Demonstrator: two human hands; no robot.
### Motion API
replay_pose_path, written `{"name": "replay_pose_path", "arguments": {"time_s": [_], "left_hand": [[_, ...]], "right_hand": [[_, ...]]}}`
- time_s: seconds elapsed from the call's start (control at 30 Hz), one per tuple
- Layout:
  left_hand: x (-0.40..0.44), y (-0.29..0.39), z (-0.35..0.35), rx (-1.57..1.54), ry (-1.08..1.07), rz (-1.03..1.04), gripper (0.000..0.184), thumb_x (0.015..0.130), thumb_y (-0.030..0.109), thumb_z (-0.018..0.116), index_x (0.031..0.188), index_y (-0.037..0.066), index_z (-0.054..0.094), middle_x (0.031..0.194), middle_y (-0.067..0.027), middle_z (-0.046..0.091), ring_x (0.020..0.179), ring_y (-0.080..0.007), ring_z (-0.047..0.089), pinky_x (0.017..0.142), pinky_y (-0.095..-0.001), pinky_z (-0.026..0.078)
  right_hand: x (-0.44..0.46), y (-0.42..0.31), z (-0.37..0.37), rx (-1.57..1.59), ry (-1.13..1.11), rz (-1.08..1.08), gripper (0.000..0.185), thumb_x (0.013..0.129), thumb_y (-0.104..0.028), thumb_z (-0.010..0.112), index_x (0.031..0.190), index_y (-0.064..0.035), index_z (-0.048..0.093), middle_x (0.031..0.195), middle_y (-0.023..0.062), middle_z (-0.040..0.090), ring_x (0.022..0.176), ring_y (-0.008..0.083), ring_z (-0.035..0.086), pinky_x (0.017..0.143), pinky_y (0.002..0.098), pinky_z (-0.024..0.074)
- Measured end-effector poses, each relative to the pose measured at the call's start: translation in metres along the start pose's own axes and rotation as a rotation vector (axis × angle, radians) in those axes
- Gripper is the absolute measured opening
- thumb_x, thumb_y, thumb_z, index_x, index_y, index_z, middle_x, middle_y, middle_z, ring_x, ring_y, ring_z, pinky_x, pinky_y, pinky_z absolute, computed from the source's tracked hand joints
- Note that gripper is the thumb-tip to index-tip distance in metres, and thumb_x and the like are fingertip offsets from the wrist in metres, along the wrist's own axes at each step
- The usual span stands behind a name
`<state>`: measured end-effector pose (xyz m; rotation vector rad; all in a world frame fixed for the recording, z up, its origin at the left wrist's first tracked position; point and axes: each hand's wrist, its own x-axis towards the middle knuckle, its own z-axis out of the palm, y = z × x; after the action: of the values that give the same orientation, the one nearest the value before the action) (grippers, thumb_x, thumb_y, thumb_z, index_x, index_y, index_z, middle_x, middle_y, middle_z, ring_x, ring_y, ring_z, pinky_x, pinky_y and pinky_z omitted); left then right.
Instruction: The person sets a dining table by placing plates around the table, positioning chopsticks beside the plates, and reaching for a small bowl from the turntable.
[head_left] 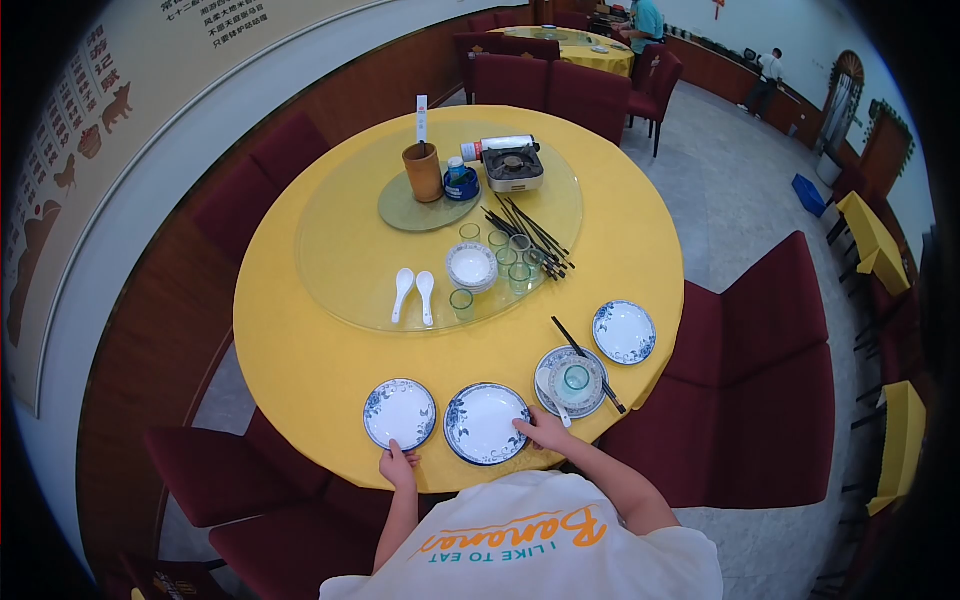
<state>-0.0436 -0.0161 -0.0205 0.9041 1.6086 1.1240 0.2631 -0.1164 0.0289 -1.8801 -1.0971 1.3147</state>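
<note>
"While the left hand pinches the near rim of the left plate, what is the right hand doing?"

"It grasps the right rim of the middle plate, thumb over the edge. I cannot tell how far either hand's fingers reach underneath."

"So where are the two plates?"

"Side by side near the close edge of the worktop, apart. Just right of the middle one is the set plate, carrying a bowl with a glass in it, a spoon and slanting chopsticks. The far-right plate is beyond that."

"Which step is in hand?"

"I'd judge it as adjusting two plates at once, one per hand. Both look level."

"What would a next move call for?"

"Sliding either would call for low, even pressure at the rim. The right hand is the one to watch: it is close to the spoon and could nudge it."

"And farther in?"

"The bowl stack, two white spoons and a chopstick bundle, on the turntable."
</note>
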Motion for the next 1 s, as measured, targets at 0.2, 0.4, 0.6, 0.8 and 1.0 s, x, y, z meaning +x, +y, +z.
{"name": "replay_pose_path", "arguments": {"time_s": [0.2,0.4,0.6,0.8,1.0], "left_hand": [[-0.001,0.0014,-0.0001,-0.008,-0.01,0.002,0.039,0.093,0.032,0.045,0.071,0.0,0.051,0.056,-0.0098,0.057,0.039,-0.0141,0.054,0.035,-0.0221,0.041],[0.0022,-0.0038,-0.0013,-0.002,-0.016,0.018,0.039,0.093,0.031,0.045,0.071,0.0,0.052,0.056,-0.01,0.057,0.04,-0.0142,0.055,0.034,-0.0219,0.041],[0.0024,-0.0033,-0.0011,0.007,-0.006,0.003,0.039,0.093,0.031,0.045,0.071,-0.001,0.052,0.056,-0.0098,0.057,0.04,-0.0143,0.055,0.034,-0.0217,0.041],[0.0011,-0.0012,-0.0007,0.002,-0.009,0.003,0.039,0.093,0.031,0.044,0.072,-0.001,0.052,0.056,-0.0095,0.057,0.039,-0.0142,0.055,0.034,-0.0216,0.04],[-0.0003,0.001,0.0001,-0.02,-0.002,-0.001,0.04,0.093,0.031,0.045,0.07,0.0,0.054,0.054,-0.0076,0.056,0.039,-0.0121,0.053,0.035,-0.0213,0.04]], "right_hand": [[0.0021,0.0022,0.0003,-0.007,-0.006,0.005,0.058,0.079,-0.052,0.055,0.098,0.0025,0.05,0.067,0.0114,0.058,0.05,0.0179,0.058,0.045,0.0294,0.0469],[0.0029,0.0044,0.0009,0.013,-0.007,-0.012,0.057,0.079,-0.051,0.055,0.097,0.0024,0.05,0.067,0.0114,0.058,0.049,0.0178,0.058,0.045,0.0294,0.0468],[0.0006,-0.0001,-0.0006,-0.002,-0.005,-0.005,0.058,0.079,-0.052,0.055,0.096,0.0026,0.05,0.066,0.0113,0.058,0.049,0.018,0.058,0.045,0.0293,0.0468],[0.0015,0.0028,0.0004,0.009,-0.003,-0.01,0.058,0.079,-0.053,0.055,0.096,0.0026,0.05,0.066,0.0111,0.057,0.049,0.0178,0.059,0.044,0.0292,0.0469],[0.0008,0.0012,0.0003,0.019,-0.004,-0.004,0.055,0.08,-0.051,0.055,0.095,0.0018,0.05,0.065,0.0101,0.057,0.048,0.017,0.058,0.044,0.0284,0.0467]]}}
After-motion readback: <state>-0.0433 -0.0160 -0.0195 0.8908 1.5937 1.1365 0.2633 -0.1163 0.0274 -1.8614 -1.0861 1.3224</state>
